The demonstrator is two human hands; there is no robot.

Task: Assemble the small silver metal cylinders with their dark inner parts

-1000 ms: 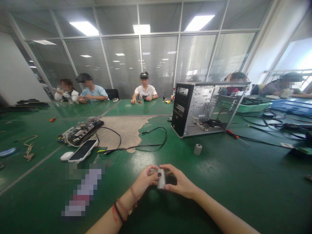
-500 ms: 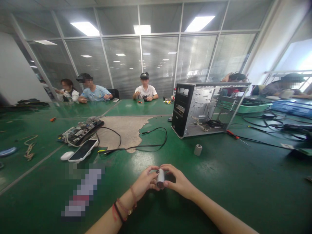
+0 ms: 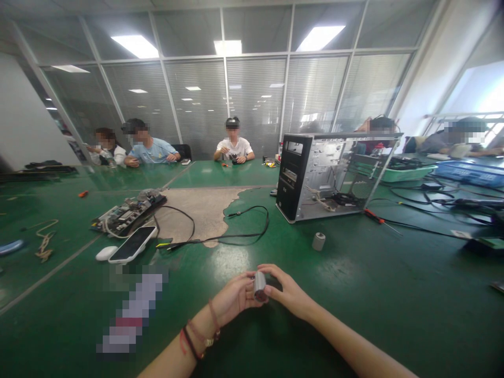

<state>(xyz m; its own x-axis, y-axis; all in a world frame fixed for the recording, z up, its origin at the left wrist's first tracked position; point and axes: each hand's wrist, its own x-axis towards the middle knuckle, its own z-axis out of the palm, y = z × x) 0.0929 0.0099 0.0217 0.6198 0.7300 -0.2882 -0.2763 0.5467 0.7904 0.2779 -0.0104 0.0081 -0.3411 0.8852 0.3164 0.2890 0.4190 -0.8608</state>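
1. A small grey cylinder (image 3: 260, 285) is raised between a person's two hands, just above the near middle of a green desk (image 3: 378, 294).
2. How it may handle: it looks like metal, so it is probably stiff and rather heavy for its size, and unlikely to be fragile. Its smooth, rounded side could slip or roll in dry fingers. The best hold is probably across the long sides or at the two end rims, with fingertips opposed.
3. How it looks: short and stubby, dull grey with a pale shine along its side. It tilts so that one end faces the viewer; that end is darker, with a reddish-brown tint, and its detail is too small to make out.
4. The left hand (image 3: 235, 297), with bracelets (image 3: 197, 336) at its wrist, is loosely curled, its fingers cupping the cylinder's left side.
5. The right hand (image 3: 292, 294) is half curled, with a gap between thumb and fingers; the thumb touches near the closer end and the fingertips reach over the far end.
6. Beyond the hands, to the right, a similar grey cylinder stands upright on the desk, in front of a computer case (image 3: 289, 181) with its side off.
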